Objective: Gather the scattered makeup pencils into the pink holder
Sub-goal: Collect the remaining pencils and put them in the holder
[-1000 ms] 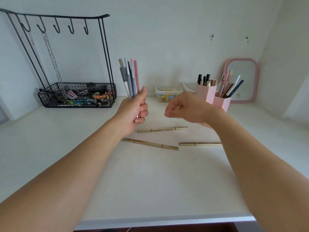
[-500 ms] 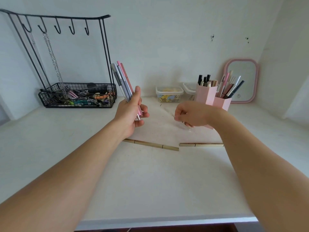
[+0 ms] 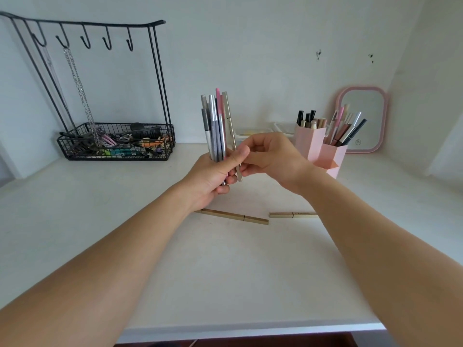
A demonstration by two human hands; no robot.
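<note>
while the left hand (image 3: 213,171) grips an upright bundle of grey, silver and pink makeup pencils (image 3: 215,126) above the white desk (image 3: 225,271), the right hand (image 3: 270,159) pinches a gold pencil (image 3: 231,131) against the bundle's right side. two more gold pencils (image 3: 235,216) (image 3: 292,214) lie flat on the desk beneath the forearms. the pink holder (image 3: 320,149), already holding pencils and brushes, stands behind the right wrist, before a pink mirror (image 3: 363,118).

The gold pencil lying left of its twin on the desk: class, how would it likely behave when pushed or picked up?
The left gold pencil looks thin and straight, so probably stiff and light. Its flat, squared sides suggest it would slide rather than roll on the desk.
</note>
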